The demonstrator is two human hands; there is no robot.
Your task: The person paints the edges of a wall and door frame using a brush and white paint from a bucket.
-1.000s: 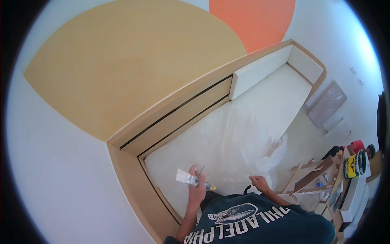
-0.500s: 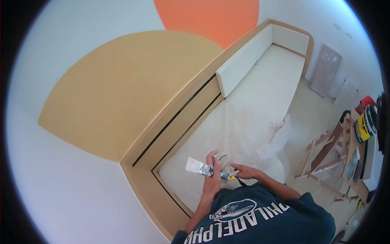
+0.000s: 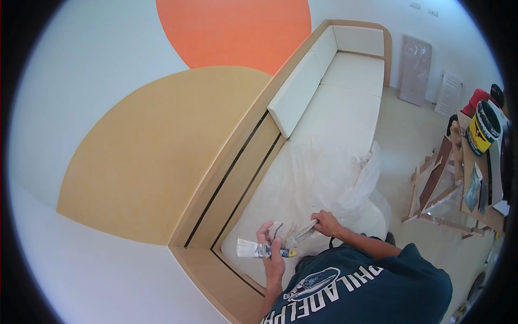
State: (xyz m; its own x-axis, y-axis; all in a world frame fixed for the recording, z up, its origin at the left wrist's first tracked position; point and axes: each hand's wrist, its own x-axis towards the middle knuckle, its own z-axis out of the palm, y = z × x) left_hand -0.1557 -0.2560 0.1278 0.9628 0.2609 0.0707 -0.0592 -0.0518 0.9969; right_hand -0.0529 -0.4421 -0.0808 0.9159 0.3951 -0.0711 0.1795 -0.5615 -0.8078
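Closest to me is the wearer's dark green shirt [image 3: 372,291], and just past it the two hands work over the near end of the bench seat. The left hand [image 3: 274,264] has its thumb and fingers closed round a paintbrush [image 3: 261,250], held level above the seat's near left corner, pale bristles pointing left. Between the hands is a crumpled, see-through item [image 3: 281,232], which the left fingers seem to cradle too. The right hand [image 3: 326,223] pinches the end of a pale, flat tool [image 3: 305,231], tilted down toward that item; whether it's a brush or a scraper, I can't tell.

The bristles touch neither wall nor bench, so I'd call this handling of the tools rather than a stroke being laid. Plastic sheeting [image 3: 368,175] covers the seat's near half and bunches at its right edge. Beyond it the seat cushion [image 3: 348,119] lies uncovered, and a back cushion [image 3: 295,100] lines the far stretch of the back. Along the near stretch the dark strips [image 3: 226,181] are exposed, so that part looks unfinished to me. On the wall, the tan shape [image 3: 156,156] and the orange shape [image 3: 237,32] look filled to crisp edges; any touch-up left there I can't make out.

Off right, a bucket [image 3: 481,129] stands at the worktable's [image 3: 459,162] far end.
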